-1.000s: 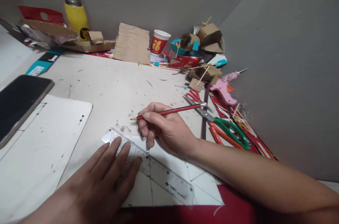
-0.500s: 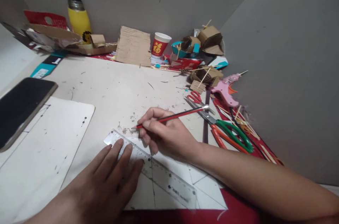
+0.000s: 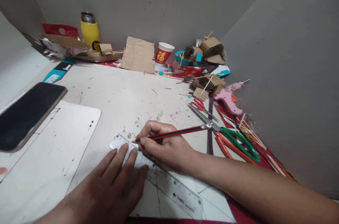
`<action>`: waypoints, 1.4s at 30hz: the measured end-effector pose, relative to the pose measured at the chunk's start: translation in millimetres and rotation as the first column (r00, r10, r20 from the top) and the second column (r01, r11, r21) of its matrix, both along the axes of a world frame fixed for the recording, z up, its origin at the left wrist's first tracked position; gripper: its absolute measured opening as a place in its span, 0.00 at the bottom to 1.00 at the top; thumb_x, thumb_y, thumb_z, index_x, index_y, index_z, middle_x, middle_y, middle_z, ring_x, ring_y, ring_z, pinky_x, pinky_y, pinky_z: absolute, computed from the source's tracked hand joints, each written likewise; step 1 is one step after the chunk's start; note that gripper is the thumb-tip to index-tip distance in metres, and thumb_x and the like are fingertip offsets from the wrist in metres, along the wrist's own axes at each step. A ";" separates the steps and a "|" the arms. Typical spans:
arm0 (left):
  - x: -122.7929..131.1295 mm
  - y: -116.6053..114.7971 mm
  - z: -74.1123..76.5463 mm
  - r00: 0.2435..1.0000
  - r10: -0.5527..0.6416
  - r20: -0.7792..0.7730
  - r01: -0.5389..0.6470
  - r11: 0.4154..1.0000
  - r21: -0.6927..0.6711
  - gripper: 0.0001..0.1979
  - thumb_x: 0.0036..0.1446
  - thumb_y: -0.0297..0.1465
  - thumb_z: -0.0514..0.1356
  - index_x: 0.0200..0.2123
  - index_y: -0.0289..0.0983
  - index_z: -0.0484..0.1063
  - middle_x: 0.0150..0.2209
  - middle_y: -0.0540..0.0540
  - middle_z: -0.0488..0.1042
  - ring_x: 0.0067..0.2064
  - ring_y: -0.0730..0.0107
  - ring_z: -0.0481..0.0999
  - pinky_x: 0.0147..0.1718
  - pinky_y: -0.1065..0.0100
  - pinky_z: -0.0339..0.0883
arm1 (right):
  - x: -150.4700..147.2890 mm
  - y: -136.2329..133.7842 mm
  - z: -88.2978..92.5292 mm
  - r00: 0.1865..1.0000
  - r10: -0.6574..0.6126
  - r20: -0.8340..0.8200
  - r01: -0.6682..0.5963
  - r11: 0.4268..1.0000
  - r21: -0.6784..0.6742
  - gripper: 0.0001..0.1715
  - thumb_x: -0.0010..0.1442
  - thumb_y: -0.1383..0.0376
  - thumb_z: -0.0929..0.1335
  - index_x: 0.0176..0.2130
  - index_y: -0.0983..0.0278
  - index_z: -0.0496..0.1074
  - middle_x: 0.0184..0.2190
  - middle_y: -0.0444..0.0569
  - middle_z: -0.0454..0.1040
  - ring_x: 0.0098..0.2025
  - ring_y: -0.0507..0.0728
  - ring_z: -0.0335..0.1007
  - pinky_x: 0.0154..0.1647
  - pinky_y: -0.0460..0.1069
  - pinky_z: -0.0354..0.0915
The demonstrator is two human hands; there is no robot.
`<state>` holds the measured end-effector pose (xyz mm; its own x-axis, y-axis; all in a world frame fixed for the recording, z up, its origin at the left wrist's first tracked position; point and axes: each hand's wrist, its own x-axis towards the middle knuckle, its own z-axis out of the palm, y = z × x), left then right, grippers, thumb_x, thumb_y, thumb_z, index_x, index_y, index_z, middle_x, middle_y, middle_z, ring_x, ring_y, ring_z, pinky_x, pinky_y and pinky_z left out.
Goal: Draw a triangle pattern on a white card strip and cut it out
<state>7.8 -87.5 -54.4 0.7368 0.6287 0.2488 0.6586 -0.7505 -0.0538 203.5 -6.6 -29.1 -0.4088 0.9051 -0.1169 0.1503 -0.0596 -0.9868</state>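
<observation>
1. The tabletop [image 3: 113,93] spreads beyond both hands, specked with scraps.
2. Left of the left hand, a card [image 3: 76,135] already bears drawn lines.
3. Beneath the hands lies a sheet [image 3: 148,202]; several dark lines cross it, so I'd judge the drawing partly done.
4. The left hand [image 3: 113,185] is spread flat, fingers pressing the ruler [image 3: 182,195], which slants across the sheet under them.
5. Past the right hand, the scissors [image 3: 215,127] lie unheld.
6. The right hand [image 3: 164,146] pinches the pencil [image 3: 180,133] low down, its tip at the ruler's far edge, just ahead of the left fingertips. From here I can't make out a finished line along that edge, nor how many remain.
</observation>
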 end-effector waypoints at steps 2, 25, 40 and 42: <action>0.6 0.3 -0.3 1.000 0.000 0.011 0.000 1.000 0.004 0.33 0.63 0.58 0.51 0.59 0.41 0.67 0.59 0.38 0.71 0.66 0.49 0.61 0.64 0.53 0.49 | 0.1 0.7 -0.3 1.000 0.010 0.015 -0.010 1.000 0.027 0.02 0.54 0.69 0.68 0.29 0.64 0.70 0.22 0.40 0.70 0.20 0.47 0.58 0.19 0.44 0.56; -3.2 5.8 -7.9 0.996 -0.063 0.059 0.060 0.997 0.039 0.33 0.62 0.57 0.51 0.59 0.40 0.68 0.59 0.36 0.71 0.66 0.48 0.59 0.64 0.52 0.49 | 0.4 7.2 6.6 0.994 0.083 0.068 -0.081 0.996 -0.030 0.03 0.54 0.69 0.67 0.28 0.63 0.68 0.18 0.37 0.66 0.20 0.48 0.58 0.21 0.44 0.55; 2.0 3.0 9.3 0.999 -0.006 -0.032 0.005 1.000 -0.031 0.29 0.64 0.55 0.50 0.58 0.43 0.70 0.59 0.39 0.72 0.64 0.51 0.62 0.64 0.55 0.49 | 13.8 12.8 26.5 0.935 0.260 0.241 -0.270 0.963 0.008 0.07 0.54 0.74 0.65 0.26 0.64 0.66 0.21 0.38 0.66 0.23 0.47 0.58 0.23 0.43 0.57; 2.4 2.4 9.5 1.000 -0.005 -0.028 0.004 0.999 -0.032 0.29 0.64 0.54 0.50 0.58 0.42 0.70 0.59 0.39 0.72 0.64 0.50 0.62 0.63 0.54 0.49 | 15.3 12.9 31.2 0.917 0.287 0.276 -0.298 0.954 0.001 0.08 0.54 0.75 0.65 0.26 0.64 0.66 0.21 0.38 0.65 0.23 0.47 0.58 0.24 0.43 0.57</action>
